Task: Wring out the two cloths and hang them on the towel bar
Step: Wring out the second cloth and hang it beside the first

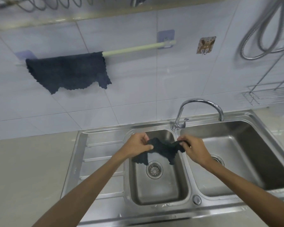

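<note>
A dark blue cloth (67,71) hangs spread over the left part of the pale towel bar (138,49) on the tiled wall. A second dark cloth (164,149) is stretched between my hands above the small left sink basin (159,185). My left hand (138,145) pinches its left end and my right hand (194,150) grips its right end. Two loose corners of the cloth droop toward the drain (154,170).
A curved chrome tap (202,105) stands behind the basins, its spout over the large right basin (236,158). A ribbed draining board (102,154) lies left of the sinks. A wire rack (269,95) and a metal hose (261,38) hang at the right wall.
</note>
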